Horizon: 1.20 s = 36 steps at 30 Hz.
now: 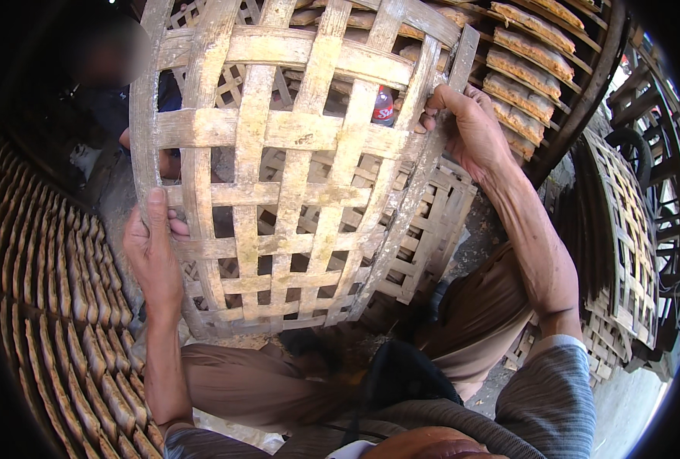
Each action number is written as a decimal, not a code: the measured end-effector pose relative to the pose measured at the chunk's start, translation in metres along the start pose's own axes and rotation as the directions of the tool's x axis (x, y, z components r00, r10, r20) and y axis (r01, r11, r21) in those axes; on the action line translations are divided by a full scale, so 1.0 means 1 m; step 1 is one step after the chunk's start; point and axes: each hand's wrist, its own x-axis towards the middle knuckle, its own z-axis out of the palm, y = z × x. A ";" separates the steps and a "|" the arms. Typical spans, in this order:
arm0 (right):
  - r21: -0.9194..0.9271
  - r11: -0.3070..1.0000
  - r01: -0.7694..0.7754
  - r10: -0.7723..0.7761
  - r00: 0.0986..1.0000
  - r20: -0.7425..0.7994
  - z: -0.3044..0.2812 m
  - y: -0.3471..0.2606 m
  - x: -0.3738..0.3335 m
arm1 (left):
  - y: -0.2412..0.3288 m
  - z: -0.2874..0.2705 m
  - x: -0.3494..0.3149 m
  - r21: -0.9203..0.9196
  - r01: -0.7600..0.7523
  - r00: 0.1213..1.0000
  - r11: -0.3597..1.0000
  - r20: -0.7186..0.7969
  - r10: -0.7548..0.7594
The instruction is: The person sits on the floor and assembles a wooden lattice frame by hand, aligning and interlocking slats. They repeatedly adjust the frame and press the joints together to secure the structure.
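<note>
Ragged slabs (531, 65) held in rack (596, 80), rough woven panel (301, 130) gripped at 2 edges by left hand (154, 256) and right hand (474, 130)

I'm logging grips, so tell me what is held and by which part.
A woven slatted tray: the left hand grips its left edge, the right hand its right edge, higher up.

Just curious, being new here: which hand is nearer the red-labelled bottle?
Right. The right hand grips the lattice panel just right of the bottle behind it; the left hand grips its left edge, lower and farther away.
</note>
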 end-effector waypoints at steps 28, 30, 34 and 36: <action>0.131 0.991 0.028 -0.043 0.993 0.107 -0.007 0.003 0.008 | -0.006 -0.002 0.002 -0.049 0.048 0.998 0.998 0.038 -0.046; 0.124 0.992 0.009 -0.019 0.997 0.080 -0.003 0.006 0.006 | -0.006 -0.002 0.000 -0.037 0.042 0.998 0.998 0.054 -0.040; -0.039 0.999 -0.024 0.026 0.999 0.036 -0.001 0.007 0.005 | -0.005 0.002 -0.004 -0.014 0.031 0.998 0.999 0.050 -0.030; -0.044 0.999 -0.025 0.030 0.992 0.121 -0.010 0.009 0.008 | -0.005 0.003 -0.005 -0.014 0.039 0.998 0.999 0.044 -0.038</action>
